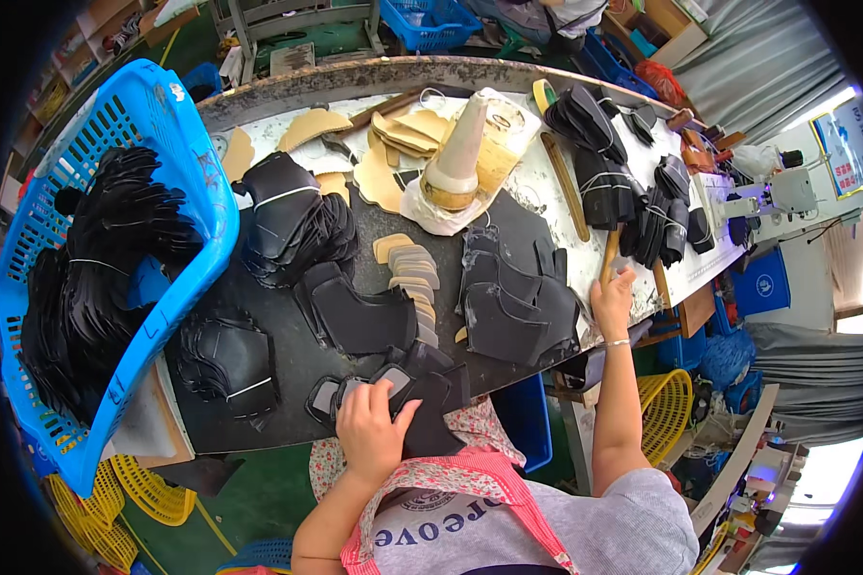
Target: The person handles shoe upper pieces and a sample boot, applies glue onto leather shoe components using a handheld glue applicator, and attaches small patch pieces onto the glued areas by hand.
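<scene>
My left hand (371, 428) rests at the table's near edge over a black cut piece (432, 419) and a small grey patch (394, 377). Its fingers bend lightly and the thumb stands apart from them. Out to the right, my right hand (614, 302) is closed round a slim wooden handle (611, 253); its far end cannot be made out. Between my hands lie overlapping black cut pieces (513, 307) and a fanned row of tan and grey patches (413, 278). More black pieces (360, 309) lie beyond my left hand.
A blue basket (222, 206) full of black bundles stands at the left. Tied black stacks (302, 225) lie beside it. A tall pale cone (457, 153) stands mid-table. Tan sheets (379, 177), a wooden strip (566, 187) and more black bundles (604, 196) lie farther back.
</scene>
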Action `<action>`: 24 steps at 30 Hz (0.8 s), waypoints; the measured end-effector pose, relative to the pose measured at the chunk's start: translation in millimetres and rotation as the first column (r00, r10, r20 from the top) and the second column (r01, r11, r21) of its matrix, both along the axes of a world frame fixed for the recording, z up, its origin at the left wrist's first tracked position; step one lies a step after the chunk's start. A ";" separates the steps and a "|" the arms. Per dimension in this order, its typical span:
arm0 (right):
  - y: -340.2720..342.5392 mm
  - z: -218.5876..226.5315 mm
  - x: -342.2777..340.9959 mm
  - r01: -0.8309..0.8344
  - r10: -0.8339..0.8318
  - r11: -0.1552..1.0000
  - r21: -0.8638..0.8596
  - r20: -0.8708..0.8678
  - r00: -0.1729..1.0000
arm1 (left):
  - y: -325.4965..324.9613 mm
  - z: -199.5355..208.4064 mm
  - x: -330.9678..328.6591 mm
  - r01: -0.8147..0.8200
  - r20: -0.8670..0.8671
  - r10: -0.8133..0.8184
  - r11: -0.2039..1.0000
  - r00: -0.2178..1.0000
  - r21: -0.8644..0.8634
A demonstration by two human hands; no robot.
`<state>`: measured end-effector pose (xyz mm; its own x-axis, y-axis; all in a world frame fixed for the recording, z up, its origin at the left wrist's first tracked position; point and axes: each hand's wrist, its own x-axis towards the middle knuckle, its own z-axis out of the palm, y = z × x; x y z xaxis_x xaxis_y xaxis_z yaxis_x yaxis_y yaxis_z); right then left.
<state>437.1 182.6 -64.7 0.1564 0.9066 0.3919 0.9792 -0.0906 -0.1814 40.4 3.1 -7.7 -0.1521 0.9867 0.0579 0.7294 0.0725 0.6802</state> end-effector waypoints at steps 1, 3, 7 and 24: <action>-0.4 -1.4 4.2 -0.009 0.009 1.000 0.008 -0.004 1.000 | 0.4 -1.1 -0.4 0.034 -0.061 -0.032 0.999 0.998 0.032; -7.0 -2.1 12.1 -0.022 0.018 0.999 -0.042 -0.092 0.996 | -6.8 -6.9 -4.7 0.041 0.004 -0.041 0.999 0.999 -0.022; -37.4 33.8 23.0 -0.035 0.028 0.999 -0.036 -0.187 0.982 | -5.7 -10.2 -7.7 0.007 0.106 -0.006 1.000 0.994 -0.008; 300.4 162.6 -44.3 -0.365 0.523 0.727 0.582 -0.123 0.843 | -1.7 -17.6 -9.2 -0.046 0.150 0.051 0.998 0.987 -0.034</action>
<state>392.8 483.0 97.8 -0.0450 0.5660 0.8232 0.7876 0.5270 -0.3193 31.1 1.5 -25.3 -0.2048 0.9788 0.0011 0.6140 0.1276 0.7789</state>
